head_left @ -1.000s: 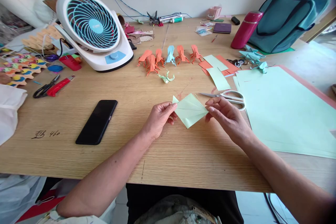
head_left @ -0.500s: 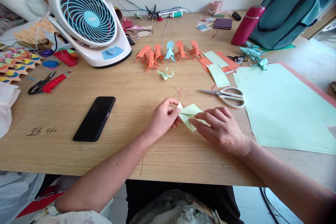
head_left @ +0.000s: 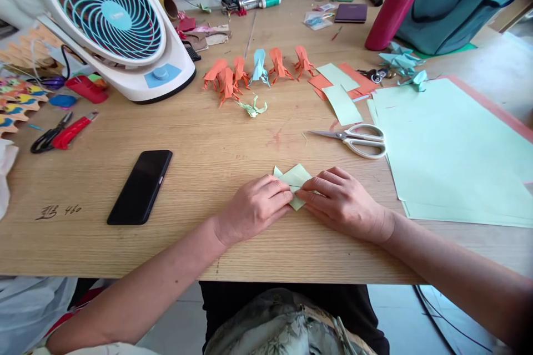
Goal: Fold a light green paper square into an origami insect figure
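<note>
A small folded piece of light green paper [head_left: 298, 174] lies low over the table between my two hands. My left hand [head_left: 259, 199] is closed on its left side, fingertips pressed near the middle crease. From the right, my right hand [head_left: 343, 199] grips the other side with thumb and fingers together. Parts of the paper are hidden under the fingers of both hands. Beyond them stand several orange folded paper animals [head_left: 278, 64] and one blue paper animal [head_left: 259, 67]. A light green folded figure [head_left: 252, 106] sits in front of these.
Scissors [head_left: 358, 138] lie beyond my right hand, with large green sheets [head_left: 453, 155] to the right. A black phone [head_left: 140, 187] is at the left, and a white fan [head_left: 164, 61] stands behind it. A pink bottle [head_left: 393, 14] stands at the back right beside a teal bag [head_left: 453, 8].
My left hand has turned over the paper, its fingers moving from the left corner to the middle. My right hand stays at the right side. The view has shifted slightly.
</note>
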Demonstrator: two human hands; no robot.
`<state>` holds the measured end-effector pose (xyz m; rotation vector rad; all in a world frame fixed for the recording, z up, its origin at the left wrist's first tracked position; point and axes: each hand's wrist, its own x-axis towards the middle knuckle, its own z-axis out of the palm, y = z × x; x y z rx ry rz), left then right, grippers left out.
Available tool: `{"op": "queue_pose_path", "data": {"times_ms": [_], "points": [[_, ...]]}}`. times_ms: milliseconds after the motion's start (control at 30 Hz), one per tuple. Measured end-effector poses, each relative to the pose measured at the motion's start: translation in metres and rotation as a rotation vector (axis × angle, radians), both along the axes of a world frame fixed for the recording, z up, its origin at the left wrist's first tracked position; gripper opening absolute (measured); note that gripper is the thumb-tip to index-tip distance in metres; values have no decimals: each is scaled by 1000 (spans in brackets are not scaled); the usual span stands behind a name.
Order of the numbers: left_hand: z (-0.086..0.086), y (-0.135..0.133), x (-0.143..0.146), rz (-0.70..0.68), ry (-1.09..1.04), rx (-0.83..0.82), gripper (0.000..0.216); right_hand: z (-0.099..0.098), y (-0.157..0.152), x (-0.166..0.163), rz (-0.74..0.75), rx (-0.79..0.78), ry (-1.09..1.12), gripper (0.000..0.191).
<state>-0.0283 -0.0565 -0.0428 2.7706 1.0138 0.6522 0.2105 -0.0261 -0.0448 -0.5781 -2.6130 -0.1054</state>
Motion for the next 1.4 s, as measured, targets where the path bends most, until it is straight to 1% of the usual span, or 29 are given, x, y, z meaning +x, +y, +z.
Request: {"op": "queue_pose_path", "data": {"times_ms": [67, 133, 200, 300, 433, 633, 767, 967, 1233, 1367, 1400], "points": [[-1, -1, 1, 10, 57, 75, 17, 0, 0, 1, 5, -19, 14, 17], [-1, -3, 2, 13, 104, 117, 21, 1, 0, 1, 7, -43, 25, 17], [1, -5, 2, 17, 128, 125, 23, 1, 0, 3, 9, -80, 31, 18], [3, -9, 2, 44, 100, 121, 20, 2, -1, 7, 21, -139, 44, 19], [4, -12, 6, 104, 52, 78, 14, 2, -2, 11, 15, -184, 64, 21], [5, -12, 19, 191, 68, 27, 16, 1, -1, 10, -8, -244, 108, 18], [5, -10, 22, 241, 4, -36, 18, 1, -3, 10, -95, -338, 111, 17], [8, -8, 24, 306, -55, -165, 5, 7, -6, 8, -232, -480, 105, 10], [11, -5, 25, 309, -42, -173, 12, 11, -3, 2, -301, -564, 49, 13], [11, -4, 28, 339, 0, -176, 4, 11, -2, 0, -325, -572, 38, 15], [11, -4, 29, 348, 8, -175, 5, 11, -2, -1, -333, -571, 35, 16]]}}
